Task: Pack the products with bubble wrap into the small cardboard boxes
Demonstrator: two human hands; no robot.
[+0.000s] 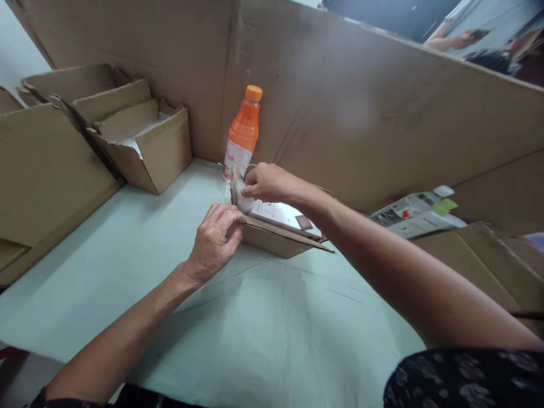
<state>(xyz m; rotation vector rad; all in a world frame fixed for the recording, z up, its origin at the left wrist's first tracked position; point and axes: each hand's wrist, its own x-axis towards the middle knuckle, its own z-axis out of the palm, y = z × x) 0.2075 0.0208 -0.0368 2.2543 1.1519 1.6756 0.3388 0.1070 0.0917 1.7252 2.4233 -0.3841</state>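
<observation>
A small open cardboard box (pixel 272 241) stands on the pale green table cover in front of me. My left hand (pixel 216 241) is closed on its near left corner, thumb and fingers at the edge. Over the box's left end, my right hand (pixel 272 182) has its fingers curled onto a crumpled whitish, translucent wrapping (pixel 245 203). Inside the box lies a flat white package (pixel 283 214) with small print and a dark square; my right forearm crosses above it. The far wall of the box is mostly hidden by that arm.
Just behind the box stands an orange drink bottle (pixel 242 133). Open cardboard boxes (pixel 168 150) sit at the left, and a tall cardboard panel (pixel 340 113) closes off the back. Printed packages (pixel 414 212) and another carton (pixel 480 260) lie right. Another person's hand (pixel 465 38) shows beyond the panel.
</observation>
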